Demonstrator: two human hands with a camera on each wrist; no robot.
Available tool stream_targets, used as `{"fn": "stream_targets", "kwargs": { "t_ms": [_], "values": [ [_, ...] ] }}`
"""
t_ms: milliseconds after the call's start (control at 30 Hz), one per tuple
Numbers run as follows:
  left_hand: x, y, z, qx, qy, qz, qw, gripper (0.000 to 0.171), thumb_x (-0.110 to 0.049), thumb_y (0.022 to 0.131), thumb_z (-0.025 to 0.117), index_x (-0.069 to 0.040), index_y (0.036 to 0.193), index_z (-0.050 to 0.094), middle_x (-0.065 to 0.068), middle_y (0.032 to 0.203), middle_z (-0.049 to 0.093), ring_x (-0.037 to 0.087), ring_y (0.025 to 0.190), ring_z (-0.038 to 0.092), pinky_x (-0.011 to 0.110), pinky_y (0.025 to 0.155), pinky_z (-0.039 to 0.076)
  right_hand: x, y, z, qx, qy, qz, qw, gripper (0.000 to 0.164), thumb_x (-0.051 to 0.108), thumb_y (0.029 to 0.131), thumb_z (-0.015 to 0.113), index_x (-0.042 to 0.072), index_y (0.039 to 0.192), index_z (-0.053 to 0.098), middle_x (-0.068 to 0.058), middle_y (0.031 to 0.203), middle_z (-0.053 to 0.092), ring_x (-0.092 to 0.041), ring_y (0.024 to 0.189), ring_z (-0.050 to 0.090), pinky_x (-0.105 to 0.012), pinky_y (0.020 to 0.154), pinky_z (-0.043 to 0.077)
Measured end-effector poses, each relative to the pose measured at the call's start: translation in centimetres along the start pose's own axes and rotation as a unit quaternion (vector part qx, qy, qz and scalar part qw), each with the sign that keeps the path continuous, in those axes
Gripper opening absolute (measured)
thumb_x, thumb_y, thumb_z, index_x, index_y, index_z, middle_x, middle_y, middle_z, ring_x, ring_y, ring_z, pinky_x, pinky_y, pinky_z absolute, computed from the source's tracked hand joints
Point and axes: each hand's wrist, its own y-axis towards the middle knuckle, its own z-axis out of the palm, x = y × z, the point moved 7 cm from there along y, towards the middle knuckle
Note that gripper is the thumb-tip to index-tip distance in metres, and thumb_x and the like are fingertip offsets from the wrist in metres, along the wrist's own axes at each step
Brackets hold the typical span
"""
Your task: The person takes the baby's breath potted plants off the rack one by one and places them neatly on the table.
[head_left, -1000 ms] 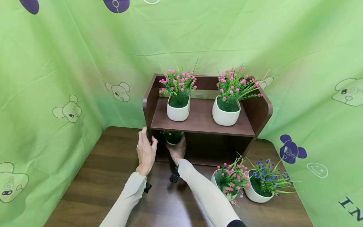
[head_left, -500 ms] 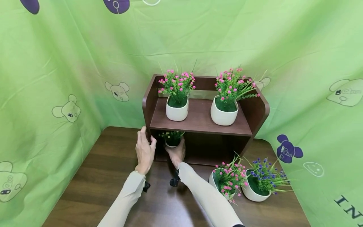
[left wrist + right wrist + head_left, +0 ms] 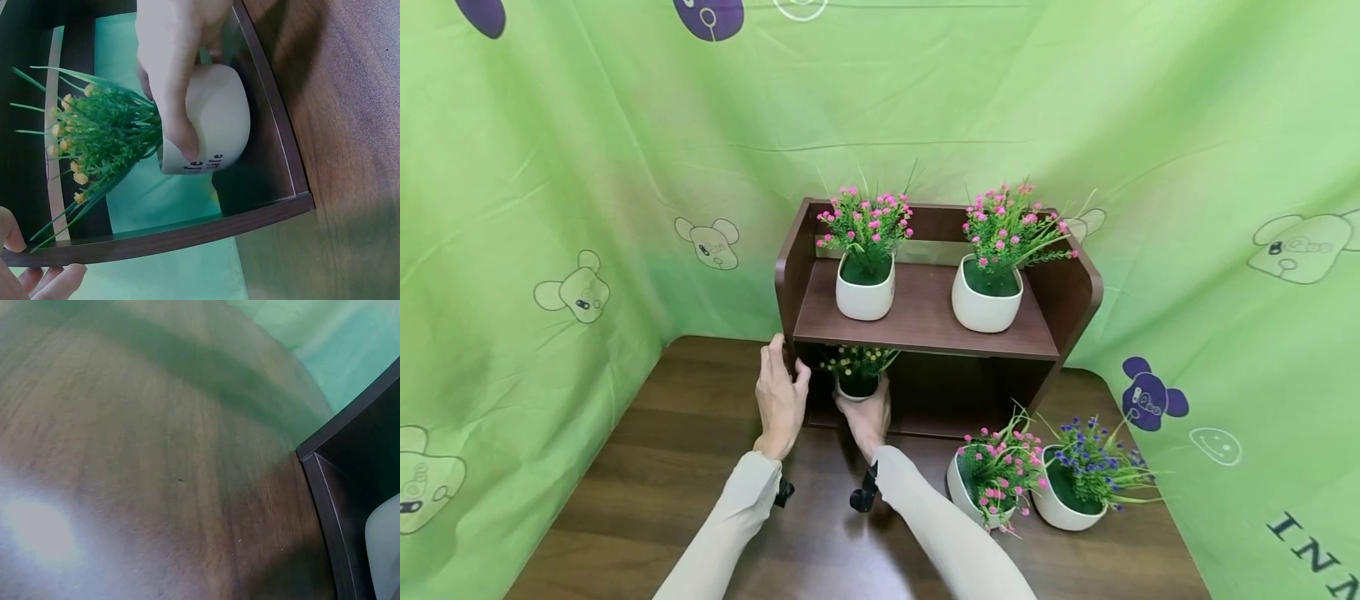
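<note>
In the head view, my right hand (image 3: 867,415) grips a white pot with yellow flowers (image 3: 857,367) in the lower left of a dark brown two-tier shelf (image 3: 925,342). The left wrist view shows its fingers wrapped round the white pot (image 3: 219,119), which has black lettering; yellow blooms and long green blades point away from the hand. My left hand (image 3: 781,404) holds the shelf's left side panel (image 3: 156,245), thumb on one face and fingers on the other. Only a sliver of a pale pot (image 3: 386,544) shows in the right wrist view.
Two white pots with pink flowers (image 3: 865,298) (image 3: 987,304) stand on the upper shelf. On the wooden table (image 3: 647,467), front right, are a pink-flowered pot (image 3: 962,492) and a blue-flowered pot (image 3: 1063,508). A green printed curtain (image 3: 880,83) hangs behind the shelf.
My right hand has drawn the yellow-flowered pot slightly toward the front of the lower compartment, so more blooms show. My left hand keeps its place on the side panel. The head view has shifted slightly.
</note>
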Motion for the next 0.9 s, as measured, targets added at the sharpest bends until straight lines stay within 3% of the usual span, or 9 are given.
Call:
{"fn": "stream_targets", "kwargs": {
  "t_ms": [333, 900],
  "values": [
    [-0.3, 0.0, 0.1, -0.009, -0.007, 0.013, 0.9998, 0.053, 0.009, 0.087, 0.066, -0.003, 0.136, 0.05, 0.021, 0.095, 0.053, 0.036, 0.062, 0.05, 0.05, 0.051, 0.046, -0.2, -1.7, -2.3, -0.019, 0.001, -0.023, 1.0, 0.102, 0.033, 0.071, 0.094, 0.014, 0.157, 0.043, -0.015, 0.144, 0.061, -0.034, 0.132, 0.058, -0.051, 0.108, 0.046],
    [-0.2, -0.1, 0.0, -0.007, -0.01, 0.008, 0.9999, 0.053, 0.008, 0.087, 0.065, -0.004, 0.135, 0.049, 0.022, 0.096, 0.054, 0.039, 0.062, 0.051, 0.052, 0.051, 0.047, -0.5, -4.9, -5.4, -0.036, 0.007, -0.058, 0.998, 0.102, 0.029, 0.07, 0.095, 0.012, 0.155, 0.043, -0.018, 0.14, 0.06, -0.037, 0.129, 0.059, -0.055, 0.106, 0.046]
  ]
}}
